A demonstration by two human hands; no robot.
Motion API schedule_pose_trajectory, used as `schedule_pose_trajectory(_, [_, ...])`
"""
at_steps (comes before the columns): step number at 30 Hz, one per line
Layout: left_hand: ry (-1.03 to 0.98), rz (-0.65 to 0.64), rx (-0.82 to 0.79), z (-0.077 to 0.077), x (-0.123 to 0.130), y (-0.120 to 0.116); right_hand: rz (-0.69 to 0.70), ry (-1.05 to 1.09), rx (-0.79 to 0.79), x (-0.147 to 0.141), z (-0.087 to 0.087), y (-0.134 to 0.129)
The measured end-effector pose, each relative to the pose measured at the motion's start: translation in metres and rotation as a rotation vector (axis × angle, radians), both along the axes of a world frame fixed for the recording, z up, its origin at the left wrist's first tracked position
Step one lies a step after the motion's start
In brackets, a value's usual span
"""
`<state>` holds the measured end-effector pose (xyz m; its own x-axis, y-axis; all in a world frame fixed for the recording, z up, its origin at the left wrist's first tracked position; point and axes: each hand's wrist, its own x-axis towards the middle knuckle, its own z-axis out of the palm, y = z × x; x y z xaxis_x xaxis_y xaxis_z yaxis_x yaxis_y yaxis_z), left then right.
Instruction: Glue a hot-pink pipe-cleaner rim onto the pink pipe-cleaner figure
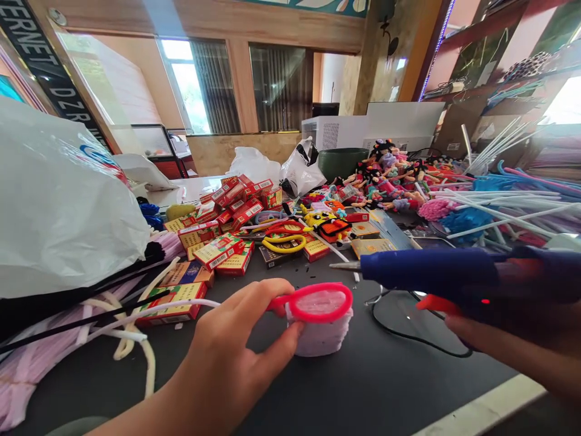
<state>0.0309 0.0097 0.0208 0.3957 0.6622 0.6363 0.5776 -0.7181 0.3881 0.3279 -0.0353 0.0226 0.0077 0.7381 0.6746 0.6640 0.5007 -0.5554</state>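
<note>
My left hand (240, 345) pinches a bright pink pipe cleaner (346, 310) between thumb and fingers at its left end. The pipe cleaner is bent into an oval loop, lying around the top of a pale pink fuzzy block (321, 340); the thumb touches the block's left side. At the right, my right hand (494, 345) is wrapped round a dark blue hot glue gun (426, 269), a finger by its red trigger. The gun's metal nozzle points left, just above the loop and apart from it.
Small red boxes (222, 248) are piled behind, with yellow-handled scissors (285, 243) in front. Pale pipe cleaners (45, 357) and a white plastic bag (68, 206) lie left. Fuzzy dolls (385, 175) and more pipe cleaners (512, 209) fill the right. A black cable (408, 336) curves below the gun.
</note>
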Motion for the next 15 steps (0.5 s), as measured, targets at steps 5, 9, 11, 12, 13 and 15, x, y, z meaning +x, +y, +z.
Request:
schedule_pose_trajectory(5, [0.022,-0.007,0.059,0.0,0.001,-0.001,0.239,-0.157,-0.049,-0.004,0.002,0.005])
schedule_pose_trajectory(9, [0.004,-0.001,0.047,0.0,0.003,-0.002,0.249,-0.199,-0.009,-0.009,0.007,0.006])
schedule_pose_trajectory(11, [-0.005,0.007,0.031,0.0,0.003,-0.002,0.22,-0.212,0.02,-0.01,0.01,0.006])
schedule_pose_trajectory(12, [-0.007,0.008,0.024,-0.001,0.003,-0.002,0.217,-0.22,0.024,-0.011,0.011,0.006])
schedule_pose_trajectory(13, [-0.01,0.008,0.02,-0.001,0.003,-0.001,0.213,-0.222,0.025,-0.012,0.012,0.005])
schedule_pose_trajectory(15, [-0.011,0.01,0.012,-0.001,0.003,-0.001,0.191,-0.178,0.019,-0.015,0.013,0.005])
